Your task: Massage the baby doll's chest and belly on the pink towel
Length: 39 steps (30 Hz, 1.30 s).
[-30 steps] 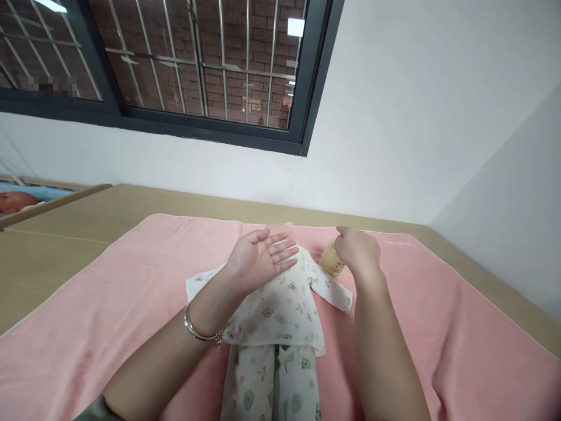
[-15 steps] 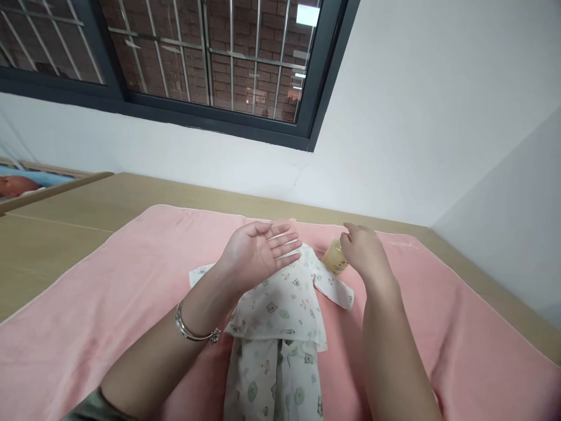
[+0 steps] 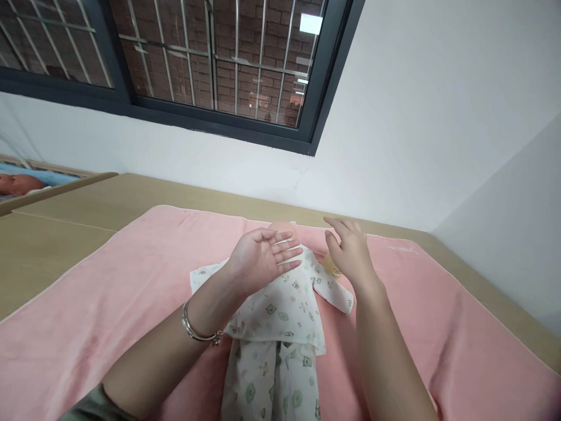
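Note:
My left hand (image 3: 265,260) is held palm up above a small white printed shirt (image 3: 284,310), its fingers stretched out and nothing in it. Printed trousers (image 3: 291,386) of the same pattern lie below the shirt. A rounded, skin-toned shape (image 3: 283,228), perhaps a doll's head, shows just past my left fingers. My right hand (image 3: 350,254) hovers over the shirt's right sleeve, thumb and fingers apart and holding nothing. Behind it, a small yellowish bottle (image 3: 332,266) is mostly hidden.
A pink blanket (image 3: 109,304) covers most of the wooden surface (image 3: 74,216). At the far left, a wooden-edged tray or crib with a blue lining holds a reddish-brown doll-like shape (image 3: 21,184). A white wall (image 3: 416,117) and a barred window (image 3: 210,64) stand behind.
My right hand has moved left from above the bottle, and its fingers have spread. It now covers more of the bottle. The left hand has barely shifted, still palm up.

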### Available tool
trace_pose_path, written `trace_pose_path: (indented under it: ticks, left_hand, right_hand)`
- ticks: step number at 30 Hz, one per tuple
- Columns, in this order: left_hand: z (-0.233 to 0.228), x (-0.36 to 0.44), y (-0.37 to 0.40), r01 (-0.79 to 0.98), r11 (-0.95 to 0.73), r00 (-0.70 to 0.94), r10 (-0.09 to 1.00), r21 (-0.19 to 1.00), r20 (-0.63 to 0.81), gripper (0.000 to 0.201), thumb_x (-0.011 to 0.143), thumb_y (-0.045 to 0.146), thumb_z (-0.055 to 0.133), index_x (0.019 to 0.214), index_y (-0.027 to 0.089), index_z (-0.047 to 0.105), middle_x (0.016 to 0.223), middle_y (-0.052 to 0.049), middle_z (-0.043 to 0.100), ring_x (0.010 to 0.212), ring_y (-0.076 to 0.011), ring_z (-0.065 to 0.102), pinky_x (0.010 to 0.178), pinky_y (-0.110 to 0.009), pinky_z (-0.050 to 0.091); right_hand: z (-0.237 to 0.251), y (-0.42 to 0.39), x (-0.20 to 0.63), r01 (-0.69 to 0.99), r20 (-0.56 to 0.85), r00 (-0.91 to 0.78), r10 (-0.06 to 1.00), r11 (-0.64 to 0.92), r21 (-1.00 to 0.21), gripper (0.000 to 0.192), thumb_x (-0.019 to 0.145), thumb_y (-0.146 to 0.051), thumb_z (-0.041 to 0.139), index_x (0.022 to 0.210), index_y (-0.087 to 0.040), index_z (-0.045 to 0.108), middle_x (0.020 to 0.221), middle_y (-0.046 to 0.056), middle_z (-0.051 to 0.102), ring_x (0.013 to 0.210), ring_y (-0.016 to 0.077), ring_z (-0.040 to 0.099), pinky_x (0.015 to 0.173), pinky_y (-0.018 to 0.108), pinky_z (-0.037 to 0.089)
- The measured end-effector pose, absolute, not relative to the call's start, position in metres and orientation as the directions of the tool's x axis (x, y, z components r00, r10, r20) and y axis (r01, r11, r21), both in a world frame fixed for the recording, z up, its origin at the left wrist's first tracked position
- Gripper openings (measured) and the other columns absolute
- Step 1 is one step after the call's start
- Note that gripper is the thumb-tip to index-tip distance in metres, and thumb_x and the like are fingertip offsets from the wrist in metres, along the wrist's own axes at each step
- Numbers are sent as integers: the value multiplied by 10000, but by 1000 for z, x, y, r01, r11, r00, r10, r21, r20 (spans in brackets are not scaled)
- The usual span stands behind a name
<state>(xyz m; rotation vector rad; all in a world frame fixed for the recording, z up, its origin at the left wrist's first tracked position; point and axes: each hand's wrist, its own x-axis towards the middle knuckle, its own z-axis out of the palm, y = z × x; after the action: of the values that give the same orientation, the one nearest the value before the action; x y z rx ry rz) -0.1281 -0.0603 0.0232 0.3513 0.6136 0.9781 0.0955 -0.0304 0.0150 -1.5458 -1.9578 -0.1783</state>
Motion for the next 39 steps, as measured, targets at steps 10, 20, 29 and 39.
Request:
trace_pose_path:
  ticks: [10, 20, 29, 39]
  left_hand:
    - [41, -125, -81, -751, 337, 316, 939, 568, -139, 478, 1041, 335, 312, 1358, 78, 560, 1322, -184, 658, 1292, -275, 605, 1166, -416, 420]
    - [22, -111, -108, -625, -31, 122, 983, 780, 137, 436, 1015, 284, 470, 1448, 263, 513, 1555, -31, 500, 1564, -235, 240, 1288, -369, 173]
    - [4, -99, -145, -395, -128, 318, 910, 910, 266, 467, 1028, 372, 461, 1487, 289, 495, 1564, -43, 492, 1583, -289, 163, 1298, -433, 162]
    - [27, -123, -113, -689, -23, 103, 986, 724, 130, 432, 1025, 344, 471, 1449, 290, 535, 1583, -11, 481, 1580, -230, 190, 1292, -366, 198]
  right_hand:
    - [2, -104, 3, 624, 577, -470, 668, 714, -318, 497, 1038, -330, 411, 1520, -225, 472, 1585, 97, 446, 1536, 336, 263, 1242, 656, 193]
    - [4, -143, -4, 334, 501, -420, 757, 642, -690, 662, 1085, -425, 374, 1649, -332, 40, 1704, 6, 183, 1584, 244, 101, 1296, 532, 208]
    - [7, -132, 15, 256, 455, -240, 858, 508, -822, 588, 1069, -543, 367, 1619, -397, 217, 1697, -50, 201, 1583, 261, 78, 1290, 562, 180]
    - [-1, -173, -11, 297, 575, -388, 720, 688, -662, 686, 1043, -422, 461, 1638, -397, 121, 1687, -35, 231, 1555, 307, 231, 1247, 571, 339]
